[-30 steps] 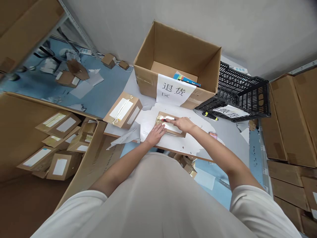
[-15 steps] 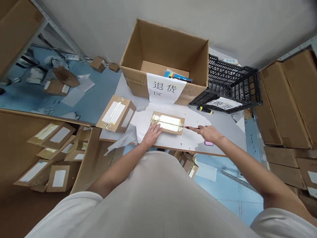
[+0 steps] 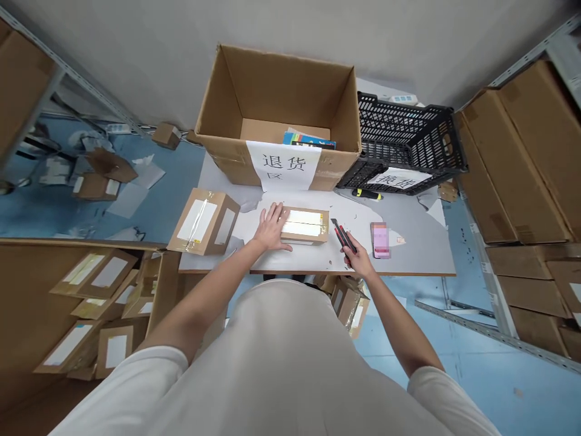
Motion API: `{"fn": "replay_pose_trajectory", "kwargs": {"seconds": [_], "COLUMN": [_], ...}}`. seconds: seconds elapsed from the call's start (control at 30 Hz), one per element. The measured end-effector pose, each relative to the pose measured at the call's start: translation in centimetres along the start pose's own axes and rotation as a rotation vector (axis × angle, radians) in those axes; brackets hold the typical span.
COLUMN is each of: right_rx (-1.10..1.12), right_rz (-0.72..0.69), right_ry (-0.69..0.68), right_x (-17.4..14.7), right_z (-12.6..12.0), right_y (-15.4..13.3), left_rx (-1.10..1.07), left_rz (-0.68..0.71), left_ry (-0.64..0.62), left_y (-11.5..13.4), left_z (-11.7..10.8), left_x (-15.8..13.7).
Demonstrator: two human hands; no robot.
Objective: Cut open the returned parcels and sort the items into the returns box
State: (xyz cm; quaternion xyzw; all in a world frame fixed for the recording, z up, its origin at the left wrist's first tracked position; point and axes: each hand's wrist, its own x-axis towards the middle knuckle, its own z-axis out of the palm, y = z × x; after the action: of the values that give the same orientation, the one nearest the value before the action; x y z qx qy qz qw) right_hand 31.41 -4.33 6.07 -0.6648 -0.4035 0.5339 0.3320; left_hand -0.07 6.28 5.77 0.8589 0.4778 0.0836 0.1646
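A small taped cardboard box [image 3: 305,224] with a white label lies on the white-covered table. My left hand [image 3: 271,229] rests on its left end, fingers spread and thumb stretched toward the near side. In my right hand [image 3: 357,257] is a black and red utility knife [image 3: 344,236], its tip pointing up and left, just right of the box and apart from it. A phone [image 3: 380,240] with a pink screen lies to the right of that hand. To the left stands a larger taped box [image 3: 204,223] with white labels.
A big open carton [image 3: 236,154] with a paper sign stands at the back, a blue package [image 3: 308,140] inside. Beside it is a black plastic crate [image 3: 408,145]. A yellow and black tool [image 3: 367,194] lies before the crate. Several parcels [image 3: 113,348] fill a large carton at lower left.
My right hand has drawn the knife back from the box's right end toward the table's front edge. My left hand has shifted up to the box's left end. The camera view has shifted.
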Motion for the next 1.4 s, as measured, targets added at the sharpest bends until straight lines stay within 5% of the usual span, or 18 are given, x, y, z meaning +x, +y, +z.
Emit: {"fn": "replay_pose_trajectory", "kwargs": {"seconds": [0.2, 0.4, 0.63, 0.8, 0.93, 1.0, 1.07, 1.17, 1.27, 1.4], "right_rx": [0.114, 0.060, -0.048, -0.023, -0.015, 0.013, 0.078, 0.228, 0.443, 0.557], "right_rz": [0.012, 0.048, 0.066, 0.048, 0.077, 0.126, 0.146, 0.137, 0.104, 0.021], "right_ry": [-0.034, -0.180, -0.285, -0.242, -0.366, -0.252, 0.008, 0.295, 0.329, 0.260], "right_x": [0.6, 0.4, -1.4, -3.3, -6.8, -8.4, -9.1, -7.6, -4.2, 0.3], "right_z": [1.5, -0.7, -2.1, -0.6, 1.7, 1.8, 1.2, 0.9, 3.7, 9.4], "right_y": [-0.1, -0.3, -0.5, 0.4, 3.2, 4.9, 5.9, 5.9, 3.9, 0.7], "left_rx": [-0.077, -0.169, -0.185, -0.182, -0.172, -0.158, -0.133, -0.055, 0.032, -0.052], "left_rz": [-0.038, 0.008, -0.008, 0.000, -0.102, -0.152, -0.153, -0.163, -0.287, -0.463], "left_ry": [-0.022, 0.102, 0.088, 0.075, 0.109, 0.096, 0.039, -0.044, -0.073, -0.112], "left_y": [-1.1, -1.4, -1.3, -1.0, -0.5, -0.4, -0.3, 0.4, 2.1, 4.6], "left_z": [0.8, 2.2, 2.4, 2.1, 2.4, 2.1, 1.4, -0.3, -1.2, 0.3], "left_x": [1.1, 0.8, 0.3, 0.2, 1.1, 1.7, 2.1, 2.0, 0.7, -3.3]}}
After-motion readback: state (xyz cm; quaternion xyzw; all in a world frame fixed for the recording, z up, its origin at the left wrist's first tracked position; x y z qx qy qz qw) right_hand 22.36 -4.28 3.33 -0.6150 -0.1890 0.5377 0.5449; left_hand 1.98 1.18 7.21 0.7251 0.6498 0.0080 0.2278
